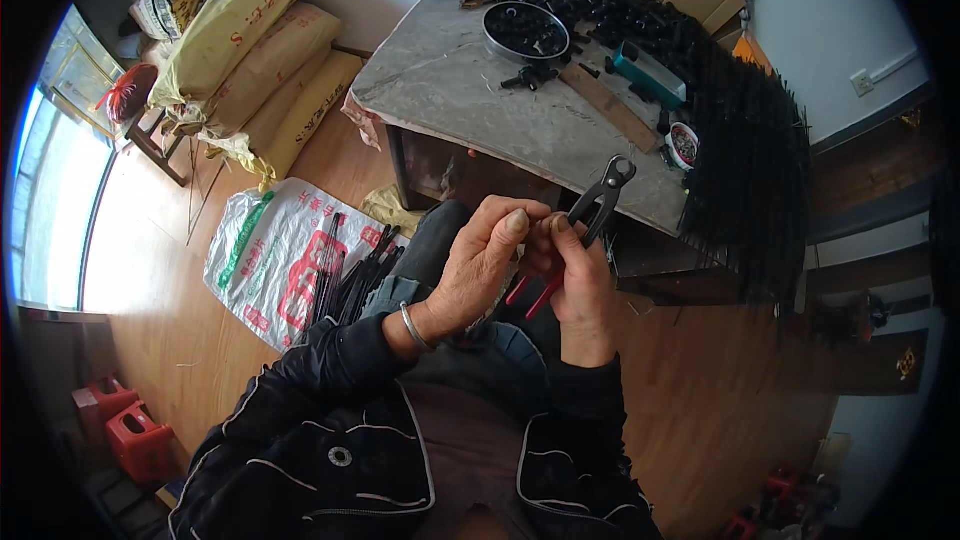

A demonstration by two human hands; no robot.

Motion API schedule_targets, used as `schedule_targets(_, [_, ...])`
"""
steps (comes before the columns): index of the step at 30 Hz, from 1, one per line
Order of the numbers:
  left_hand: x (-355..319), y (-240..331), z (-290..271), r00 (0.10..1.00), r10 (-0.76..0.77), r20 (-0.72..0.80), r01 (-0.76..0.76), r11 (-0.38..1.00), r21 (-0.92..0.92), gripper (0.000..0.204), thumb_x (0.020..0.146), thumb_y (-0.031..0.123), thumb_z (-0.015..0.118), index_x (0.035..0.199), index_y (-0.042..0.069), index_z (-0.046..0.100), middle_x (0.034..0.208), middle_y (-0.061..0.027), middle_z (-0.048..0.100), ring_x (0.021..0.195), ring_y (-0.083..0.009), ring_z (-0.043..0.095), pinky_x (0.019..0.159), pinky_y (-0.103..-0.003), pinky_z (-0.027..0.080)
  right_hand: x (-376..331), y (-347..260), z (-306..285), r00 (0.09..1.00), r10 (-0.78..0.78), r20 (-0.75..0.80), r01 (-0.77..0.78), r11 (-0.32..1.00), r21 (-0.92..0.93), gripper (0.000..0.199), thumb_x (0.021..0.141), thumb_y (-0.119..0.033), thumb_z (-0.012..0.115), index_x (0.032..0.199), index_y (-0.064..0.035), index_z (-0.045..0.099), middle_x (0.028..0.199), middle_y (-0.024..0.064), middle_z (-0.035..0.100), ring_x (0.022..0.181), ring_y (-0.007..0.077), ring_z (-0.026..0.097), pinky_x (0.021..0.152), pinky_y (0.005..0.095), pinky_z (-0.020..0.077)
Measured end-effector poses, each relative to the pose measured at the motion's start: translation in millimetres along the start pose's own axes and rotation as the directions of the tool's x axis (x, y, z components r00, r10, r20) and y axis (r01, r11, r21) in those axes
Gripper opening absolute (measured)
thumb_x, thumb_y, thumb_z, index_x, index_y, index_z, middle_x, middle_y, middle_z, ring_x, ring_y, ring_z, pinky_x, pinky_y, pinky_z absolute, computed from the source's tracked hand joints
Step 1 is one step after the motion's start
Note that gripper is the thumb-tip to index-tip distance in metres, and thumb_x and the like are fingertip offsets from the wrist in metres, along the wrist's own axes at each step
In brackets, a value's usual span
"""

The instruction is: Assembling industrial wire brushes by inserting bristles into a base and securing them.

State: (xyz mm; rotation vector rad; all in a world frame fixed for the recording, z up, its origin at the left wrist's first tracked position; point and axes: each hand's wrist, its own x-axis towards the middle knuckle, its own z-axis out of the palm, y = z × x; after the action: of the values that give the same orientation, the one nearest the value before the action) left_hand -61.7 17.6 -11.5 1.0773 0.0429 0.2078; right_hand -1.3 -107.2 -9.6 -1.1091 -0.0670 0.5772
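My right hand [583, 285] is wrapped around a pair of end-cutting pincers [603, 202]. Their dark jaws point up and away toward the table, and the red handles come out below my palm. Close beside it, my left hand [478, 262] is closed, thumb against bent fingers, with a metal bangle on the wrist. The fingertips of both hands meet in front of my lap. Whatever they pinch between them is too small or too hidden to make out.
Ahead stands a grey table [430, 90] bearing a metal bowl [487, 37] of small black parts, a wooden strip [610, 108], a teal box [650, 75] and a bundle of black rods [745, 170]. More rods [365, 275] lie on a white sack [270, 255] at left. Full sacks [240, 35] are stacked behind.
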Motion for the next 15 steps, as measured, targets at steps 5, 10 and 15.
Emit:
schedule_targets(5, [2,1,-3,0.994,0.034,0.108,-0.039,0.998,0.042,0.041,0.104,0.033,0.039,0.124,0.000,0.055,0.110,-0.0037,0.053,0.094,-0.0097,0.056,0.085,-0.025,0.046,0,-1,-15,0.996,-0.044,0.076,0.049,0.996,-0.076,0.024,0.091,-0.028,0.066,0.090,-0.0042,0.062,0.078,0.0007,0.058,0.066,0.0094,0.052,0.059,0.0232,0.0406])
schedule_targets(10, [4,-8,-8,0.981,0.065,0.181,-0.071,0.997,0.031,0.043,0.104,0.033,0.038,0.127,0.000,0.054,0.113,-0.0046,0.050,0.099,-0.0119,0.053,0.087,-0.026,0.045,-2,-15,-17,0.990,-0.009,0.144,0.052,0.952,-0.301,0.030,0.088,-0.035,0.069,0.088,-0.0058,0.061,0.071,-0.0013,0.055,0.062,0.0088,0.050,0.056,0.0228,0.0394])
schedule_targets(15, [6,-6,-9,0.980,0.073,0.185,-0.089,0.993,0.078,0.045,0.103,0.034,0.042,0.126,-0.002,0.055,0.109,-0.0044,0.046,0.085,-0.0103,0.056,0.075,-0.024,0.048,-4,-21,-16,0.988,0.007,0.152,0.056,0.911,-0.407,0.030,0.089,-0.034,0.068,0.089,-0.0047,0.061,0.071,-0.0007,0.056,0.062,0.0089,0.052,0.057,0.0230,0.0403])
